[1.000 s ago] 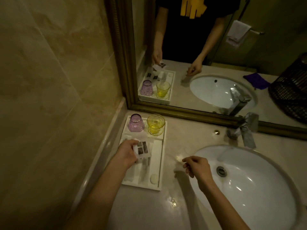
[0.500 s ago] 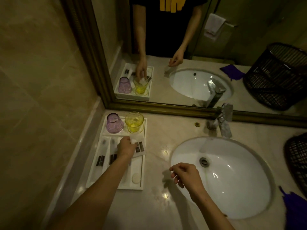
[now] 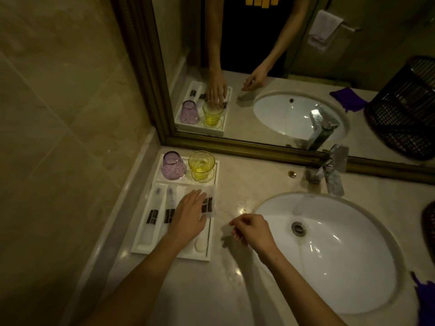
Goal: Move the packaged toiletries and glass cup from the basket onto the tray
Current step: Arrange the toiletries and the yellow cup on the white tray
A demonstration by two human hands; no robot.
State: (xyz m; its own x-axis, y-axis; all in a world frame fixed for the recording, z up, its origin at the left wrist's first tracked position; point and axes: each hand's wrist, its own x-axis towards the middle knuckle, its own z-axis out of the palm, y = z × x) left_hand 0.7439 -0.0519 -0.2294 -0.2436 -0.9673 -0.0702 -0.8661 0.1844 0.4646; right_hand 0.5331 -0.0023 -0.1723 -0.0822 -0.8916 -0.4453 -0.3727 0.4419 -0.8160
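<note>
A white compartment tray (image 3: 141, 249) sits on the counter by the left wall. At its back stand an upturned purple glass (image 3: 173, 165) and an upright yellow glass cup (image 3: 201, 164). Two long packaged toiletries (image 3: 153, 212) with black labels lie in the left slots, and a small round soap (image 3: 200, 245) in the front right one. My left hand (image 3: 189, 215) lies flat, fingers spread, on a clear black-labelled packet (image 3: 208, 204) at the tray's right side. My right hand (image 3: 253, 228) hovers over the counter with fingers curled and nothing visible in them.
A white sink (image 3: 329, 250) and chrome faucet (image 3: 334, 170) fill the right of the counter. A black wire basket (image 3: 429, 222) shows at the right edge, with a purple cloth (image 3: 423, 300) below it. A framed mirror (image 3: 235, 147) runs along the back.
My left hand carried the packet to the tray's right side, laid it down and flattened over it. The view has swung right, bringing the basket into sight. My right hand stayed put.
</note>
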